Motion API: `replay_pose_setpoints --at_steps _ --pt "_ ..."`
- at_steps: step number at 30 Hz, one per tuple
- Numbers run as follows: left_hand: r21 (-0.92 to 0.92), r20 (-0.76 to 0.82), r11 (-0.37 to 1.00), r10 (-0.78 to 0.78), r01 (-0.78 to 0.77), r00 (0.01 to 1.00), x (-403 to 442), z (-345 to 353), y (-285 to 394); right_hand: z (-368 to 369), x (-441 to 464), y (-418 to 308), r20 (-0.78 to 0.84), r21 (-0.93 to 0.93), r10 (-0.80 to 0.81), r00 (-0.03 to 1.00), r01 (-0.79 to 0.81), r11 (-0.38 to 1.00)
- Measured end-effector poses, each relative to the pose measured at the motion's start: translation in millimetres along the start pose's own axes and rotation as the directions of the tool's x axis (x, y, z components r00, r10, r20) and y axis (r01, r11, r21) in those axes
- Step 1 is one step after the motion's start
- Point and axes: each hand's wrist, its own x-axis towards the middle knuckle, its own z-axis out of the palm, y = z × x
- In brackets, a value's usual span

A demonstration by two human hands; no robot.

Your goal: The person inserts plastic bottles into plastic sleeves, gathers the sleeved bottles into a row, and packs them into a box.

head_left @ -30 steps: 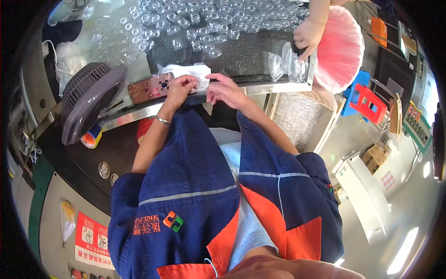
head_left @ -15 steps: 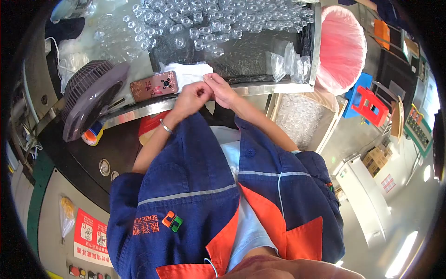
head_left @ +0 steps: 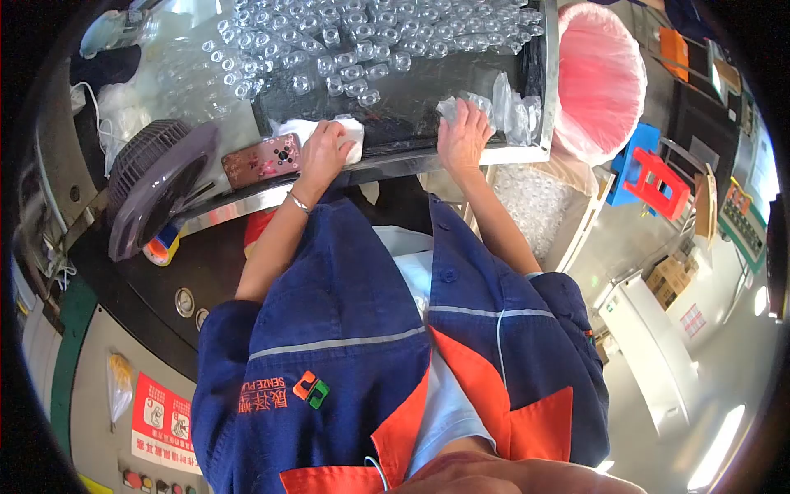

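My left hand (head_left: 323, 156) rests on the white cloth (head_left: 352, 132), its fingers curled over the cloth's middle beside the phone (head_left: 262, 160). Farther right, my right hand (head_left: 464, 138) reaches over the table edge with its fingertips at a piece of clear plastic (head_left: 448, 109); whether the fingers grip it is hard to tell. More clear plastic pieces (head_left: 518, 120) stand by the right corner of the dark tabletop (head_left: 403, 107). Many clear small bottles (head_left: 362, 53) lie beyond my hands.
A grey fan (head_left: 160, 189) stands at the left edge. Right of the table are a pink-lined bin (head_left: 601, 82), a box of clear pieces (head_left: 527, 206) and a red stool (head_left: 656, 183). The table has a metal rim (head_left: 395, 167).
My hands, together half a second ago, are now apart: the right has moved right to the plastic pieces, the left onto the cloth. The other person's hand seen earlier is gone.
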Motion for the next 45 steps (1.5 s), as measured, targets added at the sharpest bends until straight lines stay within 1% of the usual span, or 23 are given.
replay_pose_setpoints --at_steps 1,4,7,10,13,16,19,20,21,22,23,24,25,26,27,28,31,32,35,38,41,42,45 --pt "0.067 0.029 0.998 0.009 -0.011 1.0 -0.4 1.8 1.4 -7.4 5.6 -7.6 -0.046 -0.021 -0.068 0.997 0.067 0.998" --pt "0.136 0.054 0.99 -0.055 0.048 0.997 -3.5 3.5 6.2 -2.0 16.8 -41.7 -0.025 0.242 -0.242 0.97 0.24 0.94" --pt "0.271 -0.018 0.957 0.111 -0.102 0.994 -5.6 -3.6 8.7 7.6 23.7 -75.6 0.007 0.307 -0.359 0.933 0.34 0.889" --pt "0.359 -0.026 0.923 0.16 -0.14 0.987 -2.5 -9.6 7.2 23.5 25.2 -85.2 0.019 0.298 -0.329 0.944 0.309 0.903" --pt "0.383 0.035 0.923 0.021 -0.033 0.999 -2.1 -10.2 7.6 32.9 19.2 -79.6 0.054 0.309 -0.285 0.957 0.255 0.916" --pt "0.361 0.132 0.931 0.004 -0.052 0.991 -7.0 -7.1 -3.1 31.3 12.0 -69.2 0.0 0.38 -0.229 0.973 0.212 0.9" --pt "0.147 0.175 0.988 0.019 -0.045 0.984 -18.1 -11.4 -7.0 26.6 -4.1 -61.6 0.161 0.503 0.019 0.987 -0.099 0.859" --pt "0.183 0.09 0.979 0.075 -0.09 0.993 -20.1 -16.0 -10.5 24.4 -7.6 -56.0 0.256 0.523 0.007 0.967 -0.144 0.84" --pt "0.224 0.01 0.965 0.135 -0.134 0.991 -21.4 -23.2 -14.5 25.2 -8.5 -55.7 0.48 0.616 0.091 0.872 -0.409 0.673" --pt "0.267 -0.066 0.948 0.199 -0.175 0.978 -22.6 -30.5 -18.2 26.2 -9.8 -55.6 0.686 0.61 0.109 0.719 -0.651 0.452" --pt "0.341 0.005 0.924 0.181 -0.172 0.983 -23.2 -38.4 -21.7 27.3 -11.4 -55.7 0.849 0.505 0.06 0.525 -0.839 0.204" --pt "0.412 0.074 0.894 0.157 -0.174 0.985 -21.9 -49.5 -21.2 33.5 -12.0 -58.5 0.891 0.453 0.002 0.455 -0.887 0.09" --pt "0.48 0.137 0.859 0.125 -0.177 0.983 -21.7 -57.0 -23.9 40.1 -13.0 -62.2 0.883 0.468 -0.006 0.468 -0.882 0.047" --pt "0.446 0.212 0.88 0.075 -0.164 0.974 -21.4 -61.2 -32.0 47.8 -13.4 -67.3 0.876 0.482 -0.017 0.482 -0.876 0.004" --pt "0.42 0.207 0.892 0.088 -0.169 0.974 -20.3 -63.5 -36.6 53.4 -12.5 -73.6 0.869 0.493 -0.029 0.494 -0.869 -0.04" --pt "0.392 0.204 0.903 0.1 -0.175 0.974 -19.0 -65.2 -40.6 58.6 -10.0 -78.0 0.869 0.494 -0.03 0.494 -0.869 -0.003" --pt "0.376 0.109 0.915 0.114 -0.147 0.987 -14.3 -68.6 -51.4 70.6 -9.0 -94.5 0.727 0.686 -0.002 0.687 -0.726 -0.042" --pt "0.38 0.061 0.916 0.115 -0.13 0.991 -12.9 -68.0 -53.9 73.4 -6.8 -96.8 0.698 0.714 -0.05 0.714 -0.7 -0.037" --pt "0.365 0.015 0.909 0.211 -0.202 0.977 -10.1 -75.0 -44.1 85.9 -3.6 -89.5 0.678 0.726 -0.08 0.731 -0.65 0.225" --pt "0.225 -0.181 0.949 0.265 -0.223 0.947 -11.4 -72.6 -39.9 67.5 -8.9 -63.6 0.656 0.628 0.034 0.754 -0.571 0.529" --pt "0.158 -0.182 0.981 0.138 -0.109 0.974 -11.2 -55.2 -38.7 52.0 -15.9 -51.9 0.684 0.626 0.082 0.725 -0.641 0.445" --pt "0.038 -0.218 0.996 0.089 -0.083 0.972 -6.4 -46.2 -34.6 48.8 -16.9 -50.2 0.692 0.625 0.097 0.715 -0.661 0.414" --pt "0.071 -0.045 0.992 -0.097 0.1 0.994 -5.8 -38.0 -24.3 42.0 -16.0 -47.7 0.7 0.617 0.077 0.71 -0.656 0.434"
